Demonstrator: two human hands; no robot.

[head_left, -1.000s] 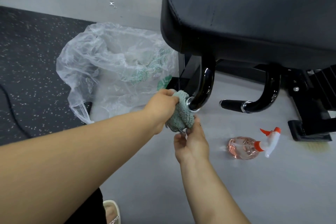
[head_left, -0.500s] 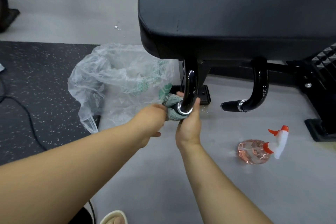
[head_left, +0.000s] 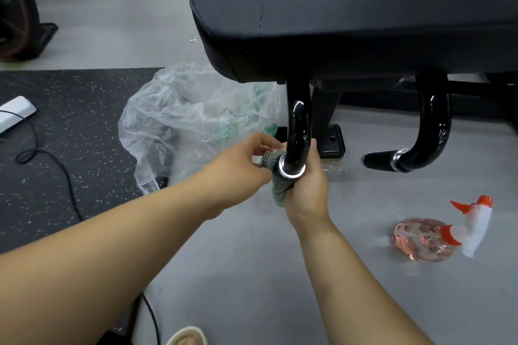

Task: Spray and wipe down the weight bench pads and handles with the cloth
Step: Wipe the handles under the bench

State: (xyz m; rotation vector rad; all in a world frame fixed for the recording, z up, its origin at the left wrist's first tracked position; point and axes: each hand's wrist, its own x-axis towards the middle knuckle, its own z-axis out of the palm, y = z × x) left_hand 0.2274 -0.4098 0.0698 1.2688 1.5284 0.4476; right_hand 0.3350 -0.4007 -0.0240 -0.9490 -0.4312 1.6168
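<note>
The black bench pad [head_left: 350, 8] fills the top right. Two glossy black curved handles hang under it. The left handle [head_left: 298, 126] ends in a chrome ring, and a grey-green cloth [head_left: 280, 190] is bunched around its grip. My right hand [head_left: 307, 187] is closed around the cloth and the handle's end. My left hand [head_left: 241, 165] pinches the cloth's upper edge from the left. The right handle [head_left: 431, 131] with its black grip is bare. A spray bottle [head_left: 437, 235] of pink liquid with a red and white trigger lies on its side at the right.
A crumpled clear plastic bag [head_left: 193, 117] lies on the floor behind my left hand. The bench's black foot plate [head_left: 332, 140] stands just behind the left handle. A black speckled mat [head_left: 64, 126] with a cable and a white device covers the left. A sandal toe [head_left: 186, 336] shows at the bottom.
My right hand has closed around the cloth at the handle's end. My left hand shifted from gripping the cloth to pinching its edge. The view moved closer to the bench.
</note>
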